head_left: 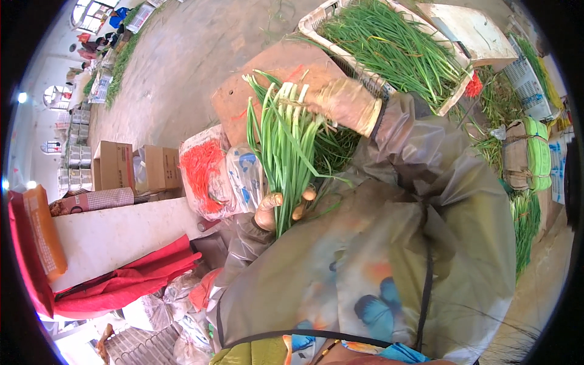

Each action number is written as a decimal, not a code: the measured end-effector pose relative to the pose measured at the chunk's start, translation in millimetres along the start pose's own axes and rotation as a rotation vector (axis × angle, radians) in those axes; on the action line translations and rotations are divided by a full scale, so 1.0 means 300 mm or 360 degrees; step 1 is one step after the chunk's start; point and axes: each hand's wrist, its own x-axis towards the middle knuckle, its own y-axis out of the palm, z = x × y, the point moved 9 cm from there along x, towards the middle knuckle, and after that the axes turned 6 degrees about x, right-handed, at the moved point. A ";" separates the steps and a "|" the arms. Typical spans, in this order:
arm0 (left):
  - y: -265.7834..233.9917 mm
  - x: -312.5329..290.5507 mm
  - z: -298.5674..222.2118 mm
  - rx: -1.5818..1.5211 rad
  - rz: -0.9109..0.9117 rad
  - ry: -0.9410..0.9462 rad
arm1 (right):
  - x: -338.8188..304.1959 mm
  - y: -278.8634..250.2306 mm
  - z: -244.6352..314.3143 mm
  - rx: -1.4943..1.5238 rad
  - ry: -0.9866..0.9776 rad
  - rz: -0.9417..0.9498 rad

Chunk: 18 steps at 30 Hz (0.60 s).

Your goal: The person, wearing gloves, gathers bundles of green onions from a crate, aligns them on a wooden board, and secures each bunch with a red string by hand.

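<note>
A bunch of green onions [291,143], white ends uppermost and leaves downward, is held in front of my body. My left hand [267,212] wraps round the leafy lower part, with fingers showing on both sides. At the top, my right hand [344,106], in a pale yellowish glove, closes against the white stems from the right; its fingertips are partly smeared by motion. Behind the bunch is a brown board [234,100] with red strands on it. More greens [340,149] lie under my right wrist, partly hidden by it.
A white crate [311,23] heaped with green onions stands at the far right. Red ties [204,173] lie on a pale package left of the bunch. Cardboard boxes [114,165] and a white tabletop [121,234] are further left. A green-and-brown bundle [528,154] sits at right.
</note>
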 end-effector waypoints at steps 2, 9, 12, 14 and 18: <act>0.034 -0.016 0.013 -0.0154 0.0269 0.0018 | 0.036 -0.061 -0.004 -0.0218 -0.0167 -0.0068; 0.005 -0.112 0.009 -0.0124 0.0298 0.0142 | -0.224 -0.137 -0.671 0.0397 0.1571 -0.0329; 0.038 -0.122 -0.052 -0.0185 0.0319 0.0421 | -0.348 0.128 -0.796 -0.0855 0.1371 0.0785; 0.070 -0.115 -0.083 -0.0100 0.0403 0.0353 | -0.441 0.216 -0.843 -0.1206 0.1663 0.1030; -0.041 -0.122 -0.114 0.0428 -0.0062 0.0262 | -0.135 0.136 -0.328 0.0002 0.0569 0.0070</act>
